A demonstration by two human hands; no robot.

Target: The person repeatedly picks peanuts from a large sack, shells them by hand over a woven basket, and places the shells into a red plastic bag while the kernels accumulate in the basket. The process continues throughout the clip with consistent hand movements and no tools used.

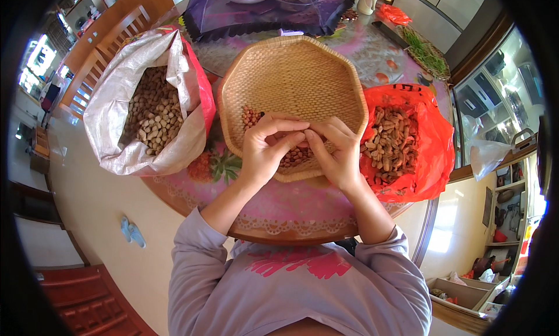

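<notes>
My left hand (267,146) and my right hand (334,150) meet fingertip to fingertip over the near part of a shallow woven basket (301,74). Thumbs and forefingers are pinched together; whatever is between them is too small or hidden to tell. Reddish shelled peanuts (296,157) lie in the basket beneath my hands, with more (250,117) beside my left hand. To the right, a red plastic bag (432,161) holds unshelled peanuts (391,139). At the left stands a white woven sack (109,109), open at the top, with many light brown shells or nuts (161,126) inside.
A purple mesh food cover (209,13) stands at the table's far side, a plate and a bowl showing through it. Green stalks (421,52) lie on a woven tray at the far right. The round table's near edge (292,238) is close to my body. Wooden chairs stand left.
</notes>
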